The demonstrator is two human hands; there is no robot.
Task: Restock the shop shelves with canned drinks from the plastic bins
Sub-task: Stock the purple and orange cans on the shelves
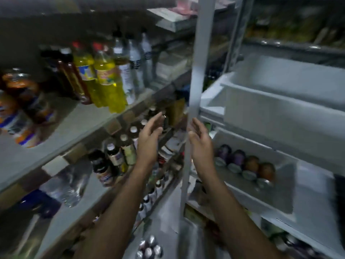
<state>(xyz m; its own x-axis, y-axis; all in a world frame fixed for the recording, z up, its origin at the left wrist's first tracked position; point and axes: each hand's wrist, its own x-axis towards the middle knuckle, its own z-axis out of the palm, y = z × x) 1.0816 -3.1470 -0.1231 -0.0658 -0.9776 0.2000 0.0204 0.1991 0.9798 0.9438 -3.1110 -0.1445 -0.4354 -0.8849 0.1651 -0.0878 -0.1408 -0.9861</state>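
Both my hands are raised in front of the shelving, palms turned toward each other, holding nothing. My left hand [149, 136] hovers before the small bottles on the middle left shelf. My right hand [200, 139] is beside the grey upright post [196, 94], its fingers straight. Several canned drinks [244, 163] lie in a row on their sides on the white right-hand shelf [280, 199], right of my right hand. More can tops [149, 247] show low down between my forearms. The picture is blurred.
The left shelves carry yellow soda bottles [104, 79], dark bottles, clear bottles [130, 62], orange bottles [20, 107] and water bottles [65, 187]. An upper white shelf [280, 101] on the right holds nothing that I can see. Small bottles [119, 152] crowd the middle left shelf.
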